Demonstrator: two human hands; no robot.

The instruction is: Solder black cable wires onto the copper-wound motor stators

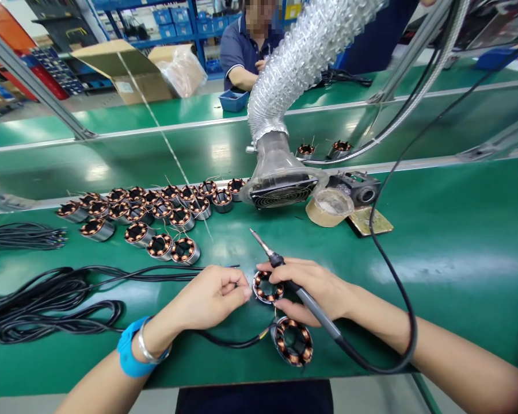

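Note:
My right hand (315, 287) is closed round a soldering iron (285, 270), whose tip points up and to the left; its fingers also touch a small copper-wound stator (265, 287) on the green bench. My left hand (213, 296) is pinched shut at the left edge of that stator; what it pinches is too small to name. A second stator (293, 342) with a black cable attached lies just in front of my right hand.
Several more stators (155, 215) are lined up at the back left. Black cables (47, 299) lie at left. A fume-extractor hood (280, 178) on a silver hose, a tape roll (330, 207) and an iron stand (360, 190) sit behind. Another person (250, 52) sits across the benches.

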